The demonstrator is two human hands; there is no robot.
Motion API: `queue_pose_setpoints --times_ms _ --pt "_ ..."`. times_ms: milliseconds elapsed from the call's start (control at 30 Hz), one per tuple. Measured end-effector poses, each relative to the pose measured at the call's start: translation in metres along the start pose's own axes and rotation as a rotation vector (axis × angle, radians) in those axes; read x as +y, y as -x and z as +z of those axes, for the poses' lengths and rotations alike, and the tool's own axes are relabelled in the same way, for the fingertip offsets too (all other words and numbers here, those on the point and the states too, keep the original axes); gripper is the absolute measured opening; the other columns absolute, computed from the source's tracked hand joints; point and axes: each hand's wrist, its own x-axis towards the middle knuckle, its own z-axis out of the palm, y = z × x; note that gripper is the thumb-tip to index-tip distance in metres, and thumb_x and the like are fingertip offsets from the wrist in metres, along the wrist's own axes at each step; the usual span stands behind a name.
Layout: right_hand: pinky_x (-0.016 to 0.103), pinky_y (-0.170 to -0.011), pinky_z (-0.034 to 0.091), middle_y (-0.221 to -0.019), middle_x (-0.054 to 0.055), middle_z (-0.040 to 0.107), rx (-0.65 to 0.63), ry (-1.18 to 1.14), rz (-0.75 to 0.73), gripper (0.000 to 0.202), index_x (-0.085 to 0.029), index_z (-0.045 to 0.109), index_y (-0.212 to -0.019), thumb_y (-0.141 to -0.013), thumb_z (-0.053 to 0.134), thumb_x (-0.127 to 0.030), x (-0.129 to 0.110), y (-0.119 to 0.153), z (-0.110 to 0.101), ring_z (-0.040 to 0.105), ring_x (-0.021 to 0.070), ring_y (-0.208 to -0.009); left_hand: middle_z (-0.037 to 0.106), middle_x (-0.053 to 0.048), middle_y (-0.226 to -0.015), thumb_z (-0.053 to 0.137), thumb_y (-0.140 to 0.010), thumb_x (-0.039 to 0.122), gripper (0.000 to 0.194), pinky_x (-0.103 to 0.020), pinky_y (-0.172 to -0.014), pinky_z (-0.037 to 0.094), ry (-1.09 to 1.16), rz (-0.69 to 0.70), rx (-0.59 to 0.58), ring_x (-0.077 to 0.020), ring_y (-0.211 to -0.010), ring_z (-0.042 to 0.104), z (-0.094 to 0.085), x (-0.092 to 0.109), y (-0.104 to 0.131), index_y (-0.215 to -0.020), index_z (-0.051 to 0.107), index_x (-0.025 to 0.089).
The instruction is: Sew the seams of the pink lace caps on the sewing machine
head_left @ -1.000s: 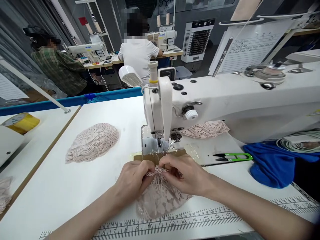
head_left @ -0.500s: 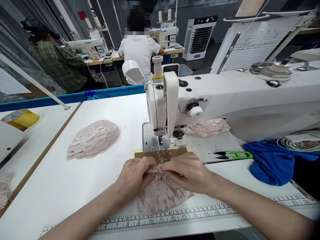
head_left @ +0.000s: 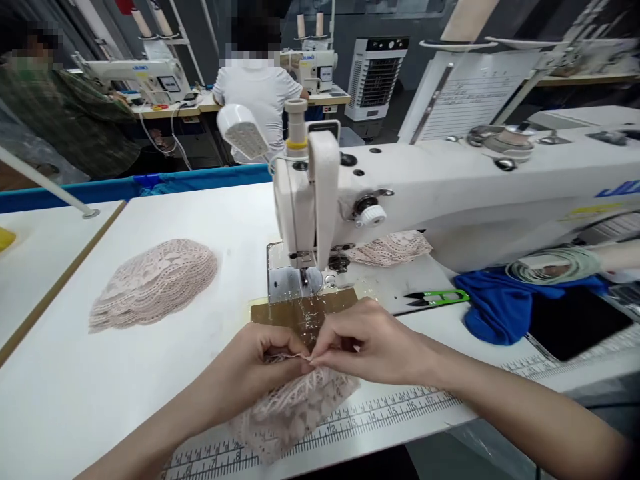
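Observation:
A pale pink lace piece (head_left: 295,407) hangs from my fingers over the front of the sewing table (head_left: 200,373). My left hand (head_left: 255,360) pinches its upper edge between thumb and fingers. Close beside it, my right hand (head_left: 365,343) pinches the same edge, the fingertips of both hands almost meeting. Just beyond them lies a brown plate (head_left: 285,319) with loose thread bits on it. Behind that stands the sewing machine's needle and presser foot (head_left: 304,279), with no lace under it that I can see.
Stacked lace pieces (head_left: 155,283) lie on the left, and more lace (head_left: 393,248) sits behind the needle. Green thread snips (head_left: 440,297), a blue cloth (head_left: 495,310) and a dark phone-like slab (head_left: 575,323) are on the right. A printed ruler (head_left: 395,407) runs along the front edge. Two people sit further back.
The view has swung to the right. My hands have turned the lace, its edge now lifted between the fingertips and its lower part hanging further left over the ruler.

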Motion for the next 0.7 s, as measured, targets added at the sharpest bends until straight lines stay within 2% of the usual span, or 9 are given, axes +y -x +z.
queue_pose_setpoints --times_ms 33,100,200,267,333,400,467,600,700 --pt "0.015 -0.045 0.041 -0.06 -0.005 0.064 -0.034 -0.058 0.12 0.014 -0.015 0.067 -0.079 -0.087 0.066 -0.026 0.0 -0.002 0.0 0.054 0.0044 -0.049 0.069 0.004 -0.067 0.057 -0.089 0.033 0.021 -0.019 -0.045 0.038 -0.029 -0.035 -0.007 -0.0097 -0.055 0.059 0.0 0.0 -0.001 -0.077 0.071 0.022" --pt "0.016 -0.048 0.042 -0.06 -0.006 0.064 -0.037 -0.027 0.272 0.011 -0.016 0.068 -0.077 -0.084 0.069 -0.025 0.006 -0.005 0.004 0.055 0.0052 -0.05 0.067 0.004 -0.063 0.055 -0.09 0.036 0.022 -0.021 -0.046 0.036 -0.206 -0.058 0.077 -0.0109 -0.053 0.058 0.0 -0.006 -0.003 -0.079 0.071 0.024" --pt "0.02 -0.053 0.042 -0.063 -0.004 0.067 0.022 0.219 0.313 0.009 -0.016 0.069 -0.078 -0.086 0.065 -0.019 0.02 -0.009 0.012 0.059 0.008 -0.054 0.068 0.004 -0.067 0.055 -0.09 0.035 0.017 -0.024 -0.048 0.035 -0.574 -0.024 0.298 -0.0138 -0.053 0.059 0.006 -0.016 -0.008 -0.09 0.067 0.024" --pt "0.021 -0.053 0.04 -0.064 -0.004 0.068 0.056 0.327 0.324 0.011 -0.017 0.07 -0.08 -0.087 0.062 -0.018 0.028 -0.01 0.017 0.059 0.0088 -0.054 0.072 0.0 -0.082 0.056 -0.09 0.031 0.015 -0.027 -0.054 0.039 -0.776 0.098 0.448 -0.017 -0.063 0.063 0.011 -0.019 -0.01 -0.098 0.064 0.021" --pt "0.022 -0.053 0.038 -0.064 -0.004 0.068 0.088 0.353 0.345 0.012 -0.018 0.07 -0.08 -0.088 0.061 -0.018 0.031 -0.01 0.018 0.058 0.0085 -0.052 0.072 -0.005 -0.098 0.055 -0.09 0.022 0.016 -0.032 -0.069 0.043 -0.938 0.3 0.553 -0.0205 -0.082 0.065 0.016 -0.019 -0.009 -0.103 0.063 0.017" --pt "0.022 -0.056 0.039 -0.063 -0.006 0.068 0.101 0.344 0.362 0.013 -0.02 0.071 -0.081 -0.088 0.06 -0.017 0.031 -0.009 0.017 0.058 0.008 -0.051 0.071 -0.006 -0.108 0.052 -0.091 0.011 0.021 -0.038 -0.083 0.041 -1.056 0.48 0.569 -0.0224 -0.097 0.062 0.022 -0.019 -0.006 -0.106 0.064 0.016" --pt "0.024 -0.06 0.041 -0.06 -0.006 0.065 0.091 0.352 0.37 0.017 -0.021 0.071 -0.082 -0.09 0.057 -0.017 0.032 -0.008 0.014 0.057 0.0084 -0.052 0.069 -0.005 -0.117 0.046 -0.091 0.006 0.028 -0.039 -0.088 0.037 -1.135 0.549 0.52 -0.0225 -0.105 0.059 0.027 -0.019 -0.002 -0.111 0.064 0.015" --pt "0.027 -0.067 0.042 -0.073 0.0 0.068 0.108 0.492 0.299 0.018 -0.021 0.072 -0.093 -0.094 0.054 -0.025 0.036 -0.007 0.013 0.061 0.0141 -0.07 0.063 -0.008 -0.129 0.045 -0.095 0.015 0.029 -0.041 -0.088 0.035 -1.2 0.49 0.454 -0.0227 -0.114 0.054 0.033 -0.021 0.003 -0.119 0.061 0.012" --pt "0.03 -0.072 0.041 -0.095 0.006 0.068 0.049 0.603 0.2 0.027 -0.022 0.067 -0.113 -0.098 0.047 -0.03 0.035 -0.01 0.016 0.061 0.0174 -0.083 0.069 -0.008 -0.117 0.048 -0.096 0.021 0.026 -0.04 -0.087 0.036 -1.16 0.491 0.47 -0.0225 -0.112 0.055 0.033 -0.021 0.001 -0.115 0.063 0.011"
